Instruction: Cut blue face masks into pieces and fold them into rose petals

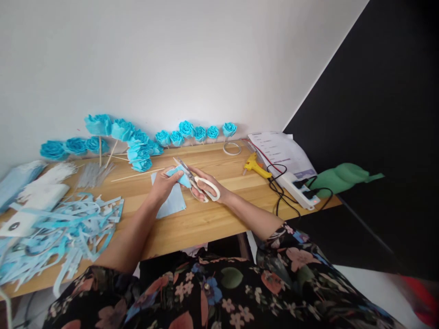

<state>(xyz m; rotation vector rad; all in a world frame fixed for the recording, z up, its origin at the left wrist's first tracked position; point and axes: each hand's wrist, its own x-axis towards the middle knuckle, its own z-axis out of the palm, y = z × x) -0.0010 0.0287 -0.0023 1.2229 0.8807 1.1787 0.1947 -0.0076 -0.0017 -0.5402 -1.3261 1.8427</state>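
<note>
Between the thumb and fingers of my left hand (164,185) is a small folded piece of light blue fabric (184,180). My right hand (206,183) grips scissors (213,189) with white handles, its fingers through the loops. The scissor blades point away to the upper left and lie at the edge of the blue piece; whether they are cutting into it I cannot tell. Below my left hand, a light blue sheet (171,205) lies flat on the wooden table (219,224). A thin wooden stick (137,175) lies just beyond that hand.
Several blue artificial flowers (187,130) line the wall. Blue strips (75,233) are heaped at left, near grey wire pieces (92,176). At right are a yellow glue gun (255,165), a tape roll (232,148), a power strip (298,191), papers (281,153) and a green roll (343,179).
</note>
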